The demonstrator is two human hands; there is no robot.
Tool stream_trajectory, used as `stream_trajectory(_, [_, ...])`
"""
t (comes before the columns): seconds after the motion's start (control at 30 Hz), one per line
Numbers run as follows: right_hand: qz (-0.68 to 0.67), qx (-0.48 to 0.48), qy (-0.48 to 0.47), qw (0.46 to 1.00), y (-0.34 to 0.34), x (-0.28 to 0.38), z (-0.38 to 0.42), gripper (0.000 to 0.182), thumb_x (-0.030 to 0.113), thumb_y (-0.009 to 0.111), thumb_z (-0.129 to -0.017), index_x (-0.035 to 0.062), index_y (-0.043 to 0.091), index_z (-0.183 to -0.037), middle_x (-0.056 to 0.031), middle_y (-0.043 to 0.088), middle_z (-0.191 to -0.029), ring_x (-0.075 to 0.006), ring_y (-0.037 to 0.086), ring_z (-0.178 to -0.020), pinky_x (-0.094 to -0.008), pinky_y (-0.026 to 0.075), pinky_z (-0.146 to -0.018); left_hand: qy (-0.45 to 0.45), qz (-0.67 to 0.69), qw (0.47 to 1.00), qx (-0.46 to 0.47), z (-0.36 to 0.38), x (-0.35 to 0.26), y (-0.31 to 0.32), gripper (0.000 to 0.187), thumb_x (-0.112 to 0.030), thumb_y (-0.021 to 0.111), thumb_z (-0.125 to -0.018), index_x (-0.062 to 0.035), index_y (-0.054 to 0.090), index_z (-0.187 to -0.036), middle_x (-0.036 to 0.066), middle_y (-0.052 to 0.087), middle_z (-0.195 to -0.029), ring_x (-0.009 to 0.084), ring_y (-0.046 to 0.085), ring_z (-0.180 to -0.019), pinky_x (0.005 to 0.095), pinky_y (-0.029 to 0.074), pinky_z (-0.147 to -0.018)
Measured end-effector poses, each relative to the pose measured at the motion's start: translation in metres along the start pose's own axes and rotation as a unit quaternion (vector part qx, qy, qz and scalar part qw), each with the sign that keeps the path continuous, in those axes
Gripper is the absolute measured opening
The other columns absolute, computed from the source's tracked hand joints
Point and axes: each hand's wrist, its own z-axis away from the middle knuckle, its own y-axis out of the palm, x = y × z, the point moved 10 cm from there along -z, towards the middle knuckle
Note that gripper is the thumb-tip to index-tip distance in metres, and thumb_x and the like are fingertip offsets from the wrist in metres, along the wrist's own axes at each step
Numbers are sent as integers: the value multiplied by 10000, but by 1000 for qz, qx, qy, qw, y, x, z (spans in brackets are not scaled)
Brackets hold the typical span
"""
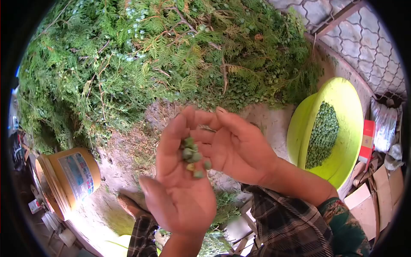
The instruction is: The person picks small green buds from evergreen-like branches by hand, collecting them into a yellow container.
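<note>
Several small green cones (191, 154) lie in the cupped palm of my left hand (182, 184), whose fingers curl up slightly around them. Close on its right is my right hand (239, 147), palm turned up and inward, its fingers bent and meeting the fingertips of the left. No cones show in the right palm. One cone sits at the edge of the left palm, between the hands. Both hands are above the ground, in front of a big heap of green conifer branches (171, 55) that bear pale cones.
At the right stands a yellow-green basin (346, 124) holding many green cones (323, 135). A tan bucket (87, 171) with a label is at the left. Cardboard (368, 210), a red box (367, 141) and plastic bags (385, 124) lie at the far right, below wire mesh (364, 47).
</note>
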Motion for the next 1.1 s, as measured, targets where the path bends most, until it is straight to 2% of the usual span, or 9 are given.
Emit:
stream_trajectory(0.17, [-13, -64, 6, 998, -9, -1, 3, 355, 271, 375, -959, -4, 524, -1126, -129, 556, -1069, -225, 564, -967, -371, 495, -840, 99, -100, 981, 132, 2, -19, 30, 713, -494, 143, -955, 76, 272, -1364, 248, 285, -1419, 358, 267, -1331, 434, 164, -1116])
stream_trajectory(0.37, [-19, -54, 12, 998, -9, -1, 2, 361, 247, 377, -953, -40, 507, -1129, -167, 553, -1080, -274, 571, -1009, -420, 499, -884, 151, -197, 969, -16, -5, -51, -12, 533, -350, 300, -969, 51, 404, -1304, 216, 398, -1362, 332, 337, -1296, 409, 200, -1111])
stream_trajectory(0.43, [-16, -42, 9, 999, -8, -1, 1, 368, 247, 382, -950, -48, 500, -1135, -177, 550, -1091, -283, 567, -1020, -423, 492, -895, 76, -520, 830, -184, -4, -52, -39, 381, -230, 456, -932, 34, 531, -1197, 181, 498, -1287, 278, 414, -1243, 372, 266, -1073])
stream_trajectory(0.57, [-10, -40, 7, 999, -14, -1, 1, 393, 258, 402, -940, -60, 483, -1157, -188, 544, -1112, -291, 562, -1025, -425, 486, -900, 142, -539, 823, -107, 2, -46, -41, 215, -106, 547, -888, -17, 616, -1072, 157, 543, -1240, 237, 459, -1199, 377, 307, -1037])
stream_trajectory(0.6, [-8, -38, 11, 999, -15, -2, 1, 397, 257, 409, -937, -62, 480, -1161, -190, 542, -1117, -292, 561, -1025, -426, 486, -897, 126, -554, 817, -95, 2, -41, -37, 160, 5, 521, -881, 17, 612, -1012, 191, 458, -1306, 245, 492, -1160, 346, 444, -915])
stream_trajectory(0.7, [32, -32, -3, 999, -22, -3, 0, 407, 268, 436, -932, -53, 476, -1180, -179, 552, -1088, -264, 567, -1018, -420, 486, -895, 67, -537, 837, -84, -2, -25, -39, 163, 9, 526, -873, 14, 618, -1008, 189, 459, -1303, 239, 495, -1153, 360, 431, -929])
stream_trajectory(0.83, [237, -120, 45, 963, -73, -2, 5, 348, 330, 456, -947, -4, 553, -955, -93, 577, -804, -117, 532, -571, -292, 449, -460, 30, -572, 817, -66, -4, 6, -89, 154, -36, 551, -869, 13, 629, -992, 166, 581, -1138, 241, 549, -1065, 347, 419, -902])
stream_trajectory(0.9, [339, -130, 85, 928, -103, -2, 10, 384, 396, 501, -923, 29, 531, -813, -50, 499, -717, -89, 395, -469, -229, 289, -396, -147, -484, 847, -167, 18, 38, -151, 191, -79, 581, -849, 22, 606, -1008, 166, 599, -1084, 259, 584, -1001, 323, 435, -866])
stream_trajectory(1.1, [193, -213, 191, 939, -183, -37, 40, 414, 414, 473, -934, 42, 518, -759, -48, 489, -688, -88, 412, -473, -239, 318, -373, 26, -836, 507, -208, 6, -3, -301, 375, -165, 592, -823, -53, 548, -1178, 223, 534, -1182, 382, 508, -1100, 455, 412, -922])
